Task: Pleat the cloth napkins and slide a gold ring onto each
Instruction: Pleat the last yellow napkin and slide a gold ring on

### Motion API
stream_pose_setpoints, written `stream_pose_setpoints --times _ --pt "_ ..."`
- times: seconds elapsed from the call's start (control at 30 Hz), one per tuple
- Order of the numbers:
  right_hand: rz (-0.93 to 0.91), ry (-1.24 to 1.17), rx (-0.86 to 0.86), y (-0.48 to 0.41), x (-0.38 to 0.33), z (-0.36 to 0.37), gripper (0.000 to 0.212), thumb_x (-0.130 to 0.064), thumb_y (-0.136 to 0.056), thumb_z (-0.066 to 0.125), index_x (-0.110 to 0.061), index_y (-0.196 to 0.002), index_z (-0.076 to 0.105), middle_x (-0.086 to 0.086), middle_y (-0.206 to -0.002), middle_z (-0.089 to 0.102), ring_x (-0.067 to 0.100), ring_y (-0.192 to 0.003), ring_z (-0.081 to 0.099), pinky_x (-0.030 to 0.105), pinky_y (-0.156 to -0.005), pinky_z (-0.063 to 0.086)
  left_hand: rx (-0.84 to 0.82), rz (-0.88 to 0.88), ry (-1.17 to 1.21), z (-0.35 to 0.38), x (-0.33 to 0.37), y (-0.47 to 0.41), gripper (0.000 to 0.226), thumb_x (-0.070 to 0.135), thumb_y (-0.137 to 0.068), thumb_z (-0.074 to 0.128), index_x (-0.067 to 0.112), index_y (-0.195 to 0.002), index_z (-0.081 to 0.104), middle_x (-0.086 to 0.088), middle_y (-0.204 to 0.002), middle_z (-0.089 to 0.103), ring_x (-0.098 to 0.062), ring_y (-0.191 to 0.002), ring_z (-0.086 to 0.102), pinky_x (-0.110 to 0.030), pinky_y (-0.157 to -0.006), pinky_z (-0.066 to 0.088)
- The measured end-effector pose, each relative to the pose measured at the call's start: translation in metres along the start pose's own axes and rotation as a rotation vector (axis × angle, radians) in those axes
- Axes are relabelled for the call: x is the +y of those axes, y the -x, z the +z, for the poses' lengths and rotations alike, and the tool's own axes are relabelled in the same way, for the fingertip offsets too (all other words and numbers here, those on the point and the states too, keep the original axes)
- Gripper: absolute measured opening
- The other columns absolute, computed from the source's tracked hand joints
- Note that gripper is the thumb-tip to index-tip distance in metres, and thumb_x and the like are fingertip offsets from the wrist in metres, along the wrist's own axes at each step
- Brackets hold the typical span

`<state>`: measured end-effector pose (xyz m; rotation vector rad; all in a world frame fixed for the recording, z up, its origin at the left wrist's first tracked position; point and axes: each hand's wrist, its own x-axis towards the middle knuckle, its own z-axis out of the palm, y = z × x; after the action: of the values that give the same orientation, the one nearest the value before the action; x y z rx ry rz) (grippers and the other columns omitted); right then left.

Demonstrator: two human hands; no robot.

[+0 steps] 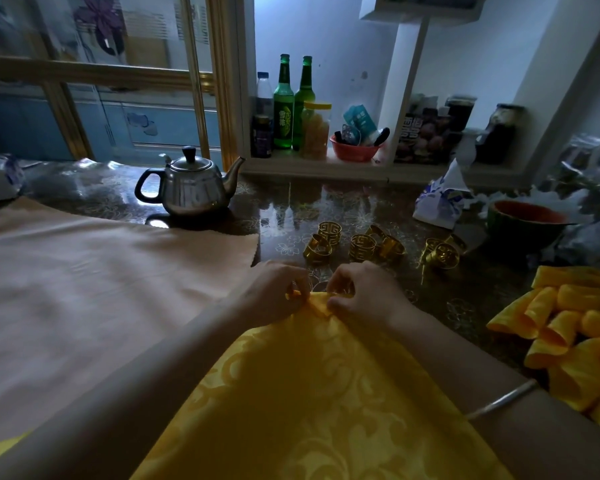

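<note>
The fingertips [334, 301] of the right hand [364, 292] and those of the left hand [278, 289] are curled in and pinch the far corner of the yellow napkin [326, 393], bunching it into a small ridge between them. Something gold glints by both sets of fingers, but I cannot tell what it is. The rest of the napkin lies flat and unpleated, spreading back toward the person between the forearms; a bangle [503, 398] sits on the right one.

This looks like the first fold of the pleating. The next move calls for walking both pinches back along the cloth, stacking even folds without letting the corner slip, before one hand can free itself for a ring.

The gold rings [361, 245] sit loose on the glossy table [291, 209] just beyond the hands. To the right lies a heap of yellow napkins [575, 327]. A beige cloth [101, 289] covers the left side, with a steel teapot [191, 192] behind it.
</note>
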<state>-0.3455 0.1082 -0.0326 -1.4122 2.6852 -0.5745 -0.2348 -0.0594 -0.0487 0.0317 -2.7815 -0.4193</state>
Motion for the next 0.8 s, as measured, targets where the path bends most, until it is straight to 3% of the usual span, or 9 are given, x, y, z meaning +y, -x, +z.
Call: stream_pose_setpoints --times 0.07,0.23,0.4,0.5,0.6,0.7,0.8 --pt "-0.009 0.065 -0.05 -0.004 -0.003 -0.003 0.025 -0.038 -0.085 0.07 -0.031 -0.108 0.064 -0.01 -0.1 0.054 0.007 -0.1 0.047 0.029 -0.085 0.047 -0.042 -0.028 0.001 -0.004 0.001 -0.002 0.007 0.031 -0.086 0.068 0.027 -0.092 0.07 0.011 -0.095 0.065 -0.003 -0.079 0.059 -0.025 -0.066 0.053" --pt "-0.089 0.266 -0.146 -0.015 -0.01 -0.012 0.024 -0.041 -0.087 0.067 -0.034 -0.11 0.064 -0.01 -0.106 0.059 0.009 -0.102 0.044 0.028 -0.078 0.041 -0.084 -0.134 -0.14 -0.009 0.006 -0.015 0.025 0.054 -0.082 0.067 0.034 -0.094 0.058 0.014 -0.09 0.051 -0.003 -0.076 0.049 -0.02 -0.058 0.04" --pt "-0.175 0.393 -0.124 -0.016 -0.021 -0.014 0.025 -0.035 -0.09 0.063 -0.028 -0.113 0.056 -0.005 -0.113 0.056 0.015 -0.107 0.047 0.031 -0.084 0.041 -0.137 -0.063 -0.153 -0.009 0.013 -0.018 0.025 0.039 -0.085 0.066 0.029 -0.107 0.06 0.01 -0.101 0.057 -0.01 -0.095 0.053 -0.028 -0.072 0.051" --pt "-0.32 0.479 -0.027 -0.007 -0.024 -0.01 0.015 -0.023 -0.096 0.052 -0.021 -0.111 0.053 -0.003 -0.111 0.055 0.016 -0.104 0.048 0.027 -0.082 0.039 -0.044 0.029 -0.194 -0.004 0.014 -0.01 0.015 0.031 -0.086 0.064 0.025 -0.099 0.06 0.01 -0.097 0.06 -0.007 -0.092 0.049 -0.022 -0.066 0.041" --pt "-0.338 0.393 0.011 0.004 -0.02 -0.008 0.011 -0.019 -0.097 0.05 -0.021 -0.107 0.054 -0.003 -0.106 0.055 0.014 -0.098 0.052 0.025 -0.077 0.043 0.044 0.109 -0.224 0.003 0.014 0.002 0.016 0.023 -0.082 0.063 0.023 -0.097 0.057 0.006 -0.095 0.058 -0.007 -0.085 0.042 -0.022 -0.062 0.034" --pt "-0.243 0.195 -0.069 0.011 -0.014 -0.01 0.015 -0.024 -0.09 0.064 -0.025 -0.105 0.06 -0.008 -0.106 0.055 0.009 -0.093 0.054 0.024 -0.08 0.048 0.066 0.163 -0.241 0.008 0.015 0.009 0.026 0.016 -0.082 0.063 0.022 -0.107 0.058 0.001 -0.1 0.058 -0.013 -0.086 0.052 -0.024 -0.059 0.037" --pt "-0.191 0.061 -0.151 0.013 -0.009 -0.011 0.014 -0.025 -0.091 0.064 -0.024 -0.105 0.066 -0.011 -0.1 0.055 0.003 -0.086 0.053 0.018 -0.074 0.047 0.023 0.191 -0.218 0.003 0.015 0.01 0.023 0.016 -0.084 0.059 0.024 -0.105 0.06 0.004 -0.101 0.057 -0.011 -0.087 0.05 -0.023 -0.06 0.038"
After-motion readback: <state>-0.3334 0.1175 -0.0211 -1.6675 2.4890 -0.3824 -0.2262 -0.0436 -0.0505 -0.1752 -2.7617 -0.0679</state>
